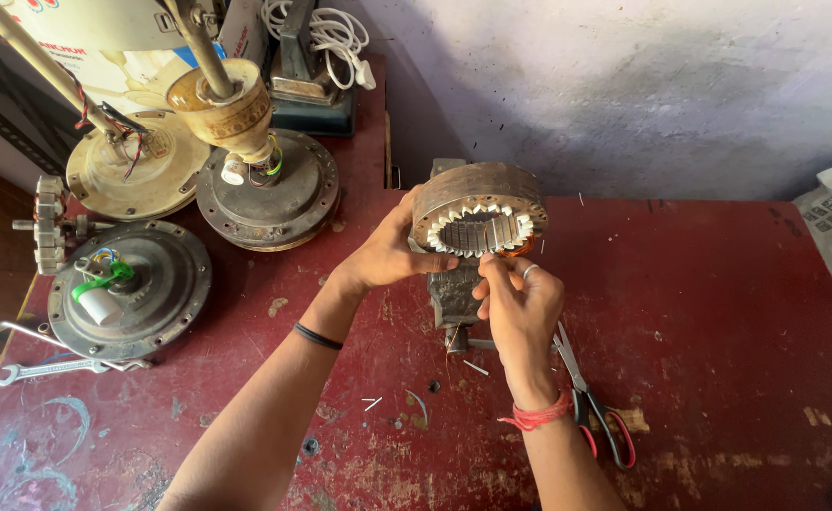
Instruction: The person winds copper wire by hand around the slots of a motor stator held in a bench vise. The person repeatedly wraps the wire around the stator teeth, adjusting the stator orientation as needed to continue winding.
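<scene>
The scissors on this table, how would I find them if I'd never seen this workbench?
Start at the worn red table and find the person's right hand, which is at the ring-shaped motor core. The scissors lie flat just beside that wrist, blades pointing away from the person. Their red-and-black loop handles mark them out from the bare metal spanner far to the left.

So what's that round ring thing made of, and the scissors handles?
The ring looks like metal, dull brown and probably rusty outside, with pale slotted teeth inside. The left hand steadies it; the right hand pinches its lower edge. The scissors handles look like glossy red-and-black plastic.
</scene>
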